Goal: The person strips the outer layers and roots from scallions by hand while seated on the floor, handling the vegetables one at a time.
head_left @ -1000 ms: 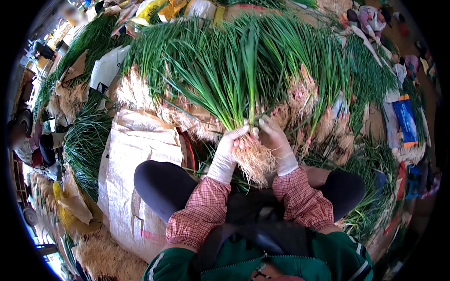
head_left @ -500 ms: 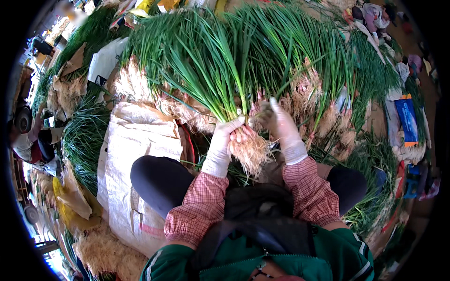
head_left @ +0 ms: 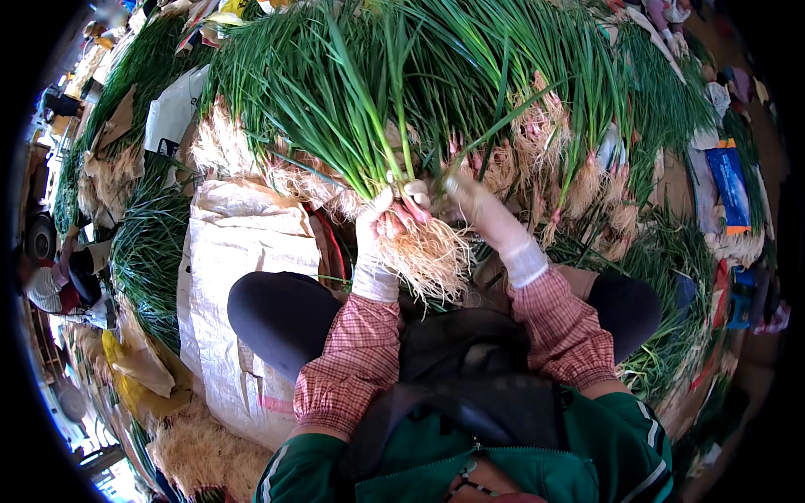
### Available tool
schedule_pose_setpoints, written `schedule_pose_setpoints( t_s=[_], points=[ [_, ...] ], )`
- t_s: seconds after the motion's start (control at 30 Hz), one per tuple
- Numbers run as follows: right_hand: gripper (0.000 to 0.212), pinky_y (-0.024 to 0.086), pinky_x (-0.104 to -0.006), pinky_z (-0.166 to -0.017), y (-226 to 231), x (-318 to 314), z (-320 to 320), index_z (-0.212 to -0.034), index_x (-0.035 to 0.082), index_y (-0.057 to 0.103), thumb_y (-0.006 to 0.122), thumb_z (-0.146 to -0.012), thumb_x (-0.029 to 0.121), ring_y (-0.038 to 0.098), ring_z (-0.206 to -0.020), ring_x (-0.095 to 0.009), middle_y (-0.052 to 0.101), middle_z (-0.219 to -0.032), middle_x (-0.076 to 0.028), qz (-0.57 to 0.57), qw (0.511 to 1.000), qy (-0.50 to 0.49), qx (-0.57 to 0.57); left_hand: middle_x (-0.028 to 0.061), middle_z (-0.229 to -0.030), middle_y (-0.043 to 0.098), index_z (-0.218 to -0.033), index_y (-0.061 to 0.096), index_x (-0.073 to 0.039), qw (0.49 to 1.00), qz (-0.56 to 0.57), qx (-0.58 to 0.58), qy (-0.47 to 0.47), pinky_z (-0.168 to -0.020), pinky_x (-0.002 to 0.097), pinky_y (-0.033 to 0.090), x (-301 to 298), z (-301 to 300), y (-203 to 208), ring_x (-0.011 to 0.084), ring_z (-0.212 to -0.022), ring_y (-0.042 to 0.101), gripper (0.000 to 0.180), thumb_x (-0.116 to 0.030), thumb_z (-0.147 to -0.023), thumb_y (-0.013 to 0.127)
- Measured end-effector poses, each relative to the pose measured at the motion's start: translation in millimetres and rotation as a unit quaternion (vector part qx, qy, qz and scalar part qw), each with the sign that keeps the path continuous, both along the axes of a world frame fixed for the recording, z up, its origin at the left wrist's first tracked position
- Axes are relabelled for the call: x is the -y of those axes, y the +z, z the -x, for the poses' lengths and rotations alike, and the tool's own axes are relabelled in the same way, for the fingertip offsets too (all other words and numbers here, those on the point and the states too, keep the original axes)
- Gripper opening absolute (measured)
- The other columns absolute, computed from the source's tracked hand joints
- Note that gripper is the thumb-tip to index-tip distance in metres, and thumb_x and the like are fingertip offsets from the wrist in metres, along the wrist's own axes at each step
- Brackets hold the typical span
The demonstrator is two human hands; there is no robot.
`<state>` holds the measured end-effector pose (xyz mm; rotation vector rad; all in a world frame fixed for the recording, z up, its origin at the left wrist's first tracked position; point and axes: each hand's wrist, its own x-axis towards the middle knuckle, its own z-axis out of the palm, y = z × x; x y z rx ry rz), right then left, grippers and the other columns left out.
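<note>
Between our bent knees (head_left: 281, 318), our left hand (head_left: 371, 225) clamps a rooted green bunch (head_left: 409, 211).
We grip just above the roots (head_left: 426, 258), probably to keep stems (head_left: 388, 156) gathered; leaves (head_left: 350, 77) fan away over the heaped greens (head_left: 268, 80). Our right hand (head_left: 489, 210) is apart, just beside, too blurred to tell if it holds anything.

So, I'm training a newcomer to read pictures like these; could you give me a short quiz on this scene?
1. Which hand grips the bunch of green stalks?
2. True or false: the gripped bunch has no roots.
3. The pale sack lies beside which knee: (a) left or (b) right?

Key:
1. The left hand.
2. False: pale roots show on it.
3. (a) the left knee.
</note>
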<state>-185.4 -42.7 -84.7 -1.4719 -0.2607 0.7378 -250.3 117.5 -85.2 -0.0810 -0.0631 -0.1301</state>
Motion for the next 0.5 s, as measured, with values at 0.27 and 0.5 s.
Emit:
schedule_pose_setpoints(
  t_s=[0.27, 0.5],
  points=[
    [0.017, 0.043, -0.0247, -0.068, -22.3, 30.6, 46.6, -0.092, 0.002, 0.062, 0.058, -0.089, 0.018, 0.052, -0.068, -0.011, 0.057, -0.074, -0.005, 0.078, 0.979, -0.006, 0.191, 0.0174, -0.086, 0.063, -0.101, 0.054, 0.007, 0.942, -0.31, -0.121, 0.038, -0.063, 0.0324, 0.053, 1.3, 2.4, 11.1, 0.0243, -0.065, 0.061, 0.028, -0.016, -0.085, 0.06],
    [0.015, 0.049, -0.0371, -0.065, -34.4, 119.4, 81.0, -0.09, 0.007, 0.062, 0.059, -0.083, 0.02, 0.062, -0.077, -0.029, 0.064, -0.083, -0.01, 0.256, 0.863, 0.156, 0.408, 0.0104, -0.087, 0.053, -0.115, 0.046, 0.0, 0.975, -0.217, -0.04, 0.01, -0.063, 0.0325, 0.054, -3.0, -3.8, 46.0, 0.02, -0.078, 0.058, 0.036, -0.011, -0.084, 0.061]
  ],
)
